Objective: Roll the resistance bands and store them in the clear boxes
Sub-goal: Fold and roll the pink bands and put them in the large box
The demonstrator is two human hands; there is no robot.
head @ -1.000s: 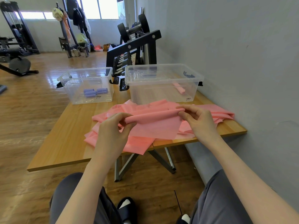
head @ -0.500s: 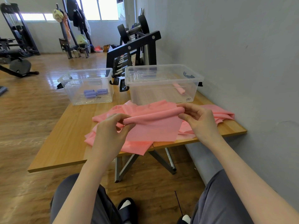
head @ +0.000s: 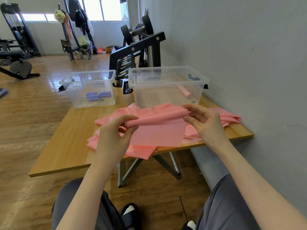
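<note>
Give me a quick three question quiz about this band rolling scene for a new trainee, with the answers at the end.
1. True or false: the left hand and right hand each pinch an end of the rolled edge of the pink band.
2. Which clear box holds purple rolls? A. left box B. right box
3. Fill in: the right box holds one rolled band coloured ____.

Key: 1 true; 2 A; 3 pink.
</note>
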